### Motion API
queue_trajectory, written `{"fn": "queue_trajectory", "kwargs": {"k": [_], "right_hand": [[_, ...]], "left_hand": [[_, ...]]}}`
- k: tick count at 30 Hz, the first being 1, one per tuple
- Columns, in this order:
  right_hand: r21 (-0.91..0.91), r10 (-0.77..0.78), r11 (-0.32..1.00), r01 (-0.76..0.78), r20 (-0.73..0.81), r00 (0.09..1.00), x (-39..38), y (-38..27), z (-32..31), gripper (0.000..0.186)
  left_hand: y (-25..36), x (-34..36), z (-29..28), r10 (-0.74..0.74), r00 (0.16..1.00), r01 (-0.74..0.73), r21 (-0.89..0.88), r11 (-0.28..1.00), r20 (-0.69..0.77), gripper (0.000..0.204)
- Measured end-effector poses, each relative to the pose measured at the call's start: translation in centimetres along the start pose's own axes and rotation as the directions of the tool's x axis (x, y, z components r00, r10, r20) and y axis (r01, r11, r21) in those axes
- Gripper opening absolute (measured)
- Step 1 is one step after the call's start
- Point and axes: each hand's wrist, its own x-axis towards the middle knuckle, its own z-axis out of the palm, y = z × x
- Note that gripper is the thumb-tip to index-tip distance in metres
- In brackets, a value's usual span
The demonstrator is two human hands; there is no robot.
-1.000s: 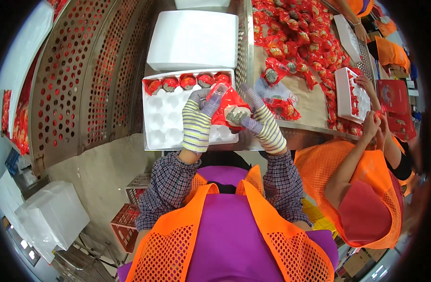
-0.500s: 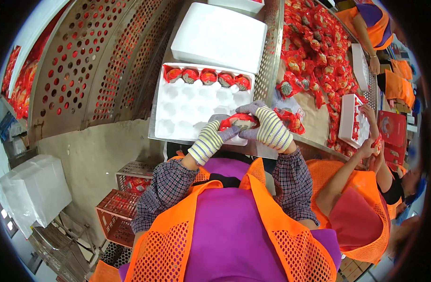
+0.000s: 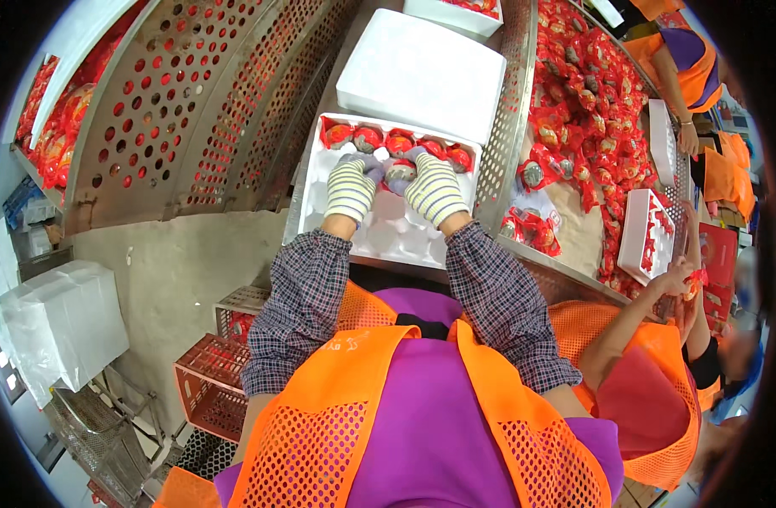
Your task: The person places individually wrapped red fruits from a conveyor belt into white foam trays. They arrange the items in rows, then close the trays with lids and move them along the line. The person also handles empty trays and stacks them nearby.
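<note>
Both my hands wear striped knit gloves and reach over a white foam tray (image 3: 388,237) with round pockets. My left hand (image 3: 352,184) and my right hand (image 3: 432,188) close together on a red-wrapped round item (image 3: 398,173) over the tray's second row. The far row of the tray holds several red-wrapped round items (image 3: 367,137). The fingertips hide how the item sits in its pocket.
A white foam lid (image 3: 422,74) lies beyond the tray. Perforated metal walls (image 3: 193,110) curve at left. A heap of red packets (image 3: 591,93) covers the table at right. A person in an orange vest (image 3: 651,372) works beside me with another white tray (image 3: 646,233). Red crates (image 3: 214,385) stand below.
My hands moved from the tray's near right edge up to its second row, carrying the red-wrapped item with them. The view has tilted forward.
</note>
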Motion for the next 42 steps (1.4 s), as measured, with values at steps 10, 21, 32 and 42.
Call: {"fn": "queue_trajectory", "kwargs": {"k": [10,21,32,42], "right_hand": [[-0.350,-0.384,0.776,0.525,0.398,0.833,4.4,-1.6,-1.9,0.022],[-0.343,-0.379,0.741,0.577,0.496,0.781,4.3,-0.7,-0.7,0.022],[-0.407,-0.323,0.818,0.408,0.263,0.909,2.9,-1.0,1.8,0.023],[-0.132,-0.237,0.955,0.266,0.203,0.950,1.5,2.4,1.6,0.020]], "left_hand": [[1.5,1.0,-1.7,-0.391,0.831,0.542,-0.417,0.729,0.396,0.037],[0.6,0.4,-0.9,-0.325,0.884,0.454,-0.451,0.769,0.337,0.033],[1.8,1.5,-1.9,-0.120,0.956,0.124,0.003,0.992,0.268,0.020],[2.0,0.9,-2.0,0.104,0.916,-0.071,-0.098,0.993,0.388,0.052]]}}
